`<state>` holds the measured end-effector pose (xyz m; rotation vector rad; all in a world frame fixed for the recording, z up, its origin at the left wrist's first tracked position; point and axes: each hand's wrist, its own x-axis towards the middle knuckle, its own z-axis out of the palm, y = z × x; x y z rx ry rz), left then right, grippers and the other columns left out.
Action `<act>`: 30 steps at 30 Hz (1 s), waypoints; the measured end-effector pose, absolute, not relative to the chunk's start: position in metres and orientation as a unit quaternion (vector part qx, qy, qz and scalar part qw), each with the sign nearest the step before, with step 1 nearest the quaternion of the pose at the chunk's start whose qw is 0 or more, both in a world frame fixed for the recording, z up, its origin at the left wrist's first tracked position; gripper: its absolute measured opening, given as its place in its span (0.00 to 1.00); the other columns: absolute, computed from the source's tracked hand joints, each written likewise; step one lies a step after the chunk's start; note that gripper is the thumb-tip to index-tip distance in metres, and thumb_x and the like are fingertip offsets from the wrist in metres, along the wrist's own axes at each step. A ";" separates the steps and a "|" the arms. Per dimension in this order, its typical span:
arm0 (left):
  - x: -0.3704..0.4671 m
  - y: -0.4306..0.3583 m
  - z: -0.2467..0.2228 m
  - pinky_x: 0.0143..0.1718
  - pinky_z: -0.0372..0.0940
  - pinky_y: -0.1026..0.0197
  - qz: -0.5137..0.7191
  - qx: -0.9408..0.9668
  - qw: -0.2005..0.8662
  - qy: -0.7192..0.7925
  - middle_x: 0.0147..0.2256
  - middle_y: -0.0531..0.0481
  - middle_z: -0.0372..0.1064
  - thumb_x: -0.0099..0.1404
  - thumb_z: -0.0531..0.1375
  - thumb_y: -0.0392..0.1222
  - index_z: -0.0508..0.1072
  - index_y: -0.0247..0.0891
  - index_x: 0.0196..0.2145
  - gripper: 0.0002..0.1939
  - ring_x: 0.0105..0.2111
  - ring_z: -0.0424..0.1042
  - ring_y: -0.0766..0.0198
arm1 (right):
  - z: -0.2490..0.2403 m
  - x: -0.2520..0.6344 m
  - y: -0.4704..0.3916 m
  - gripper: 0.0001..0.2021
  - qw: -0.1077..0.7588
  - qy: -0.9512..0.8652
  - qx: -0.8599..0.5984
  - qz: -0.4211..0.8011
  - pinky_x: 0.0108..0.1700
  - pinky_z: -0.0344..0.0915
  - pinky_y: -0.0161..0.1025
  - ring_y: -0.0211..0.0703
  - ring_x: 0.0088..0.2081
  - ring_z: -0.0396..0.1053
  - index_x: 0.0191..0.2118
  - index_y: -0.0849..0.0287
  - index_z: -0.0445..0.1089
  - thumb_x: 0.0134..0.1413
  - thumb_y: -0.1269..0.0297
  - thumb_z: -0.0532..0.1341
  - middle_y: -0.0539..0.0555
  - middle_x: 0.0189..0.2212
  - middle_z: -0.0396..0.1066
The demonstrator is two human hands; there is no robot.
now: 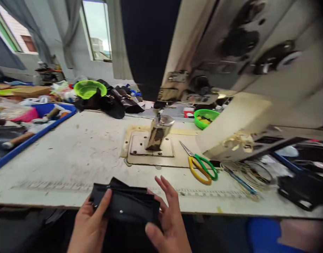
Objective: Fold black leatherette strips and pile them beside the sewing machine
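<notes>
A stack of flat black pieces [129, 207], with a small shiny dot on its front, is held at the table's front edge. My left hand [94, 218] grips its left end, thumb on top. At the right end, my right hand [168, 214] has its fingers spread and raised, with the stack between thumb and fingers; whether it touches cannot be told. Beyond them stands a sewing machine's metal post [159, 135] on its plate. Scissors [200, 168] with yellow and green handles lie right of the post.
The white table [58, 151] has a ruler strip near its front edge. A blue tray [32, 138] of mixed items is at left. Green baskets [90, 89] and black leather pieces [111, 105] lie behind. The machine body [235, 123], wires and a blue tool [241, 182] are at right.
</notes>
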<state>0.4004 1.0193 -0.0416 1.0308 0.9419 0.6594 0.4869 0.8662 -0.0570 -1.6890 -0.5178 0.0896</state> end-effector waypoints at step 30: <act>0.490 1.048 -0.053 0.60 0.48 0.38 0.173 0.942 0.254 0.135 0.51 0.48 0.72 0.71 0.56 0.55 0.66 0.49 0.52 0.15 0.49 0.72 0.51 | -0.035 0.574 0.834 0.10 0.512 -0.301 -0.802 -0.060 0.47 0.72 0.43 0.44 0.41 0.74 0.50 0.51 0.74 0.66 0.67 0.59 0.52 0.39 0.76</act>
